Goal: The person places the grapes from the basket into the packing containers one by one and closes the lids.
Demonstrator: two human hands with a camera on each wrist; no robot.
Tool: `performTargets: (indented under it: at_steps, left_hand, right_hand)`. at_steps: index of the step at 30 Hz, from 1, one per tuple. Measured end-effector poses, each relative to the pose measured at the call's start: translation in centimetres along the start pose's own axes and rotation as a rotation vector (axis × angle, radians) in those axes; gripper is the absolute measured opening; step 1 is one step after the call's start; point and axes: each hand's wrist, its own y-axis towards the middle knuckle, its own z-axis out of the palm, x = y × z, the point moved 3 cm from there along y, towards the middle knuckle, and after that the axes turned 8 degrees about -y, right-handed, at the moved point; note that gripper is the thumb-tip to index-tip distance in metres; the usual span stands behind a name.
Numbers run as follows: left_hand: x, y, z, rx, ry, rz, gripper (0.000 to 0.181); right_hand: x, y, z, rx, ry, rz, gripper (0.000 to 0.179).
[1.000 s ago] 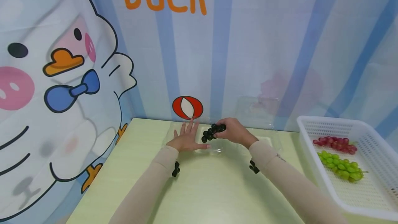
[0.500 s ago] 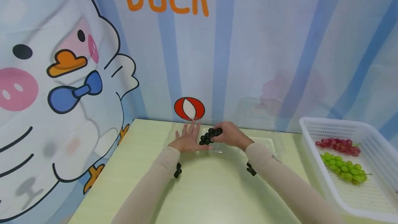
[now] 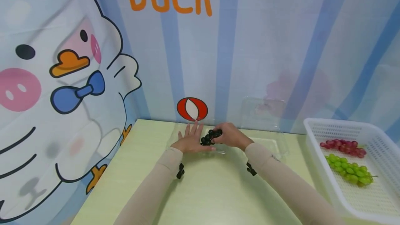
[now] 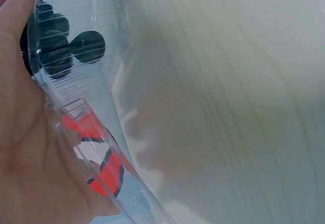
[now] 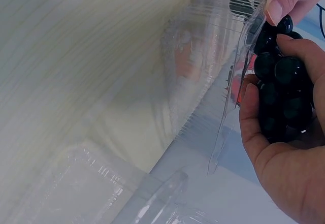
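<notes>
In the head view my right hand (image 3: 232, 137) grips a bunch of black grapes (image 3: 210, 138), with thumb and fingers curled round it in the right wrist view. The lower end of the bunch is in a clear plastic box (image 4: 96, 10); dark grapes show through its wall in the left wrist view. My left hand (image 3: 188, 143) rests on this box, its fingers straight and spread, its thumb at the rim beside the grapes. Much of the box is hidden by the hands or hard to see because it is transparent.
Another clear plastic box (image 3: 265, 145) stands open to the right, its lid (image 3: 262, 114) raised against the curtain (image 3: 250, 44). On the right side of the table (image 3: 215, 190), a white basket (image 3: 331, 192) holds red grapes (image 3: 345, 147) and green grapes (image 3: 349, 170).
My right hand has moved slightly left and down with the black grapes, bringing them into the box beside my left thumb. The left hand keeps its place; the head view has shifted a little.
</notes>
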Motion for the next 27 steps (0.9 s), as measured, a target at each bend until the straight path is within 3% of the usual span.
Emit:
performTargets:
  at_steps: [27]
  left_hand:
    - [-0.1,-0.2,0.0,0.005,-0.008,-0.003,0.126]
  right_hand:
    - [-0.2,1.4,0.8,0.053,-0.039,-0.028,0.030]
